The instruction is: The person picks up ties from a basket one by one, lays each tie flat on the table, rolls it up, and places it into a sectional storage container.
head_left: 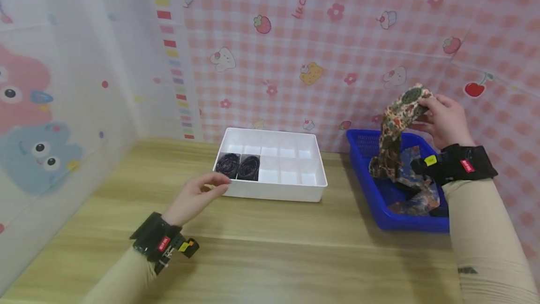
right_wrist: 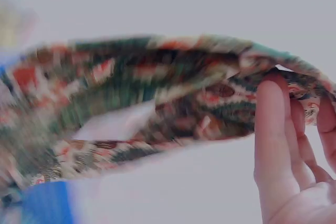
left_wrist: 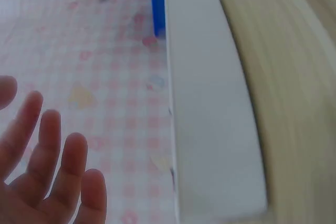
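Beige right sleeve (head_left: 485, 238), then patterned cloth (head_left: 400, 117) in and below right fingers (right_wrist: 273, 124)

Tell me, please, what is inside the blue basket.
Inside the blue basket, bluish cloth and a dark thing are visible. The greenish cloth in the right hand and the sleeve cover other parts; what lies there cannot be seen.

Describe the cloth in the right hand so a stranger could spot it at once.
On the wooden table, right of the white divided tray, stands a blue basket. There the right hand holds up a long cloth strip patterned in green, cream and rust-red. Unlike the bluish cloth lying in the basket, this one rises well above the rim.
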A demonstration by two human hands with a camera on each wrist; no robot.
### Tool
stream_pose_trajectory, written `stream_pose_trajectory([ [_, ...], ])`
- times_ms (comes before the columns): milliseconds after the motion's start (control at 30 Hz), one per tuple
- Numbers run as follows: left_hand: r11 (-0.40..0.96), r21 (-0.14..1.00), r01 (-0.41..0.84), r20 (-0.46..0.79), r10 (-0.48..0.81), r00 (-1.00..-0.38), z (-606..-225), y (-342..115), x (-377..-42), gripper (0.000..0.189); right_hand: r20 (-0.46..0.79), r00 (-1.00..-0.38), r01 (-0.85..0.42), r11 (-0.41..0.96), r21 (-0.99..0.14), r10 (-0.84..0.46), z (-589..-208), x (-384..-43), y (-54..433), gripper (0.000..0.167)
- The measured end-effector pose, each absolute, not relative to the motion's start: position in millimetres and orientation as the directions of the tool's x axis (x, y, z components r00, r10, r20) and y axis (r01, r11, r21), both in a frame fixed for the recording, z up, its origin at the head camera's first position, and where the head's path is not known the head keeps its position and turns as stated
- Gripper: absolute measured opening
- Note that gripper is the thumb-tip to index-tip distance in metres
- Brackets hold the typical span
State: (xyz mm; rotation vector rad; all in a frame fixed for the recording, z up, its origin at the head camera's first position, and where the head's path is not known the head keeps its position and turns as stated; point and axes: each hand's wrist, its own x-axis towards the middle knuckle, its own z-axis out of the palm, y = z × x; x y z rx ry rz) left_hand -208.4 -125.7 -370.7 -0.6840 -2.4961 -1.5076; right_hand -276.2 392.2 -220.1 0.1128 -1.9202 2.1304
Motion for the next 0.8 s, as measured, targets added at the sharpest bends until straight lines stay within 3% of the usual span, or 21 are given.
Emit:
stream_pose_trajectory([
  [100, 0.334, 0.794, 0.508, 0.404, 0.335, -0.852, -360, -102, -217, 0.03, 0.349, -0.937, -0.347, -0.189, -0.919, 0.022, -189, -262, 347, 0.017],
  [233, 0.262, 0.771, 0.581, 0.472, 0.378, -0.796, -339, -68, -226, 0.053, 0.454, -0.877, -0.392, -0.314, -0.865, -0.158, -169, -247, 294, 0.013],
  [433, 0.111, 0.784, 0.611, 0.498, 0.475, -0.725, -311, -21, -240, 0.108, 0.517, -0.723, -0.293, -0.474, -0.83, -0.458, -168, -235, 234, 0.019],
  [500, 0.013, 0.835, 0.551, 0.46, 0.532, -0.71, -308, -11, -240, 0.123, 0.512, -0.652, -0.185, -0.537, -0.823, -0.559, -168, -233, 219, 0.018],
  [600, -0.179, 0.906, 0.383, 0.405, 0.624, -0.668, -309, 0, -234, 0.131, 0.507, -0.582, -0.038, -0.601, -0.798, -0.636, -169, -231, 202, 0.018],
  [700, -0.258, 0.95, 0.173, 0.308, 0.702, -0.642, -315, 2, -220, 0.131, 0.509, -0.595, 0.048, -0.66, -0.75, -0.622, -172, -233, 199, 0.021],
  [800, -0.239, 0.969, 0.058, 0.226, 0.77, -0.596, -328, -11, -206, 0.124, 0.492, -0.67, 0.114, -0.732, -0.672, -0.556, -183, -239, 215, 0.022],
])
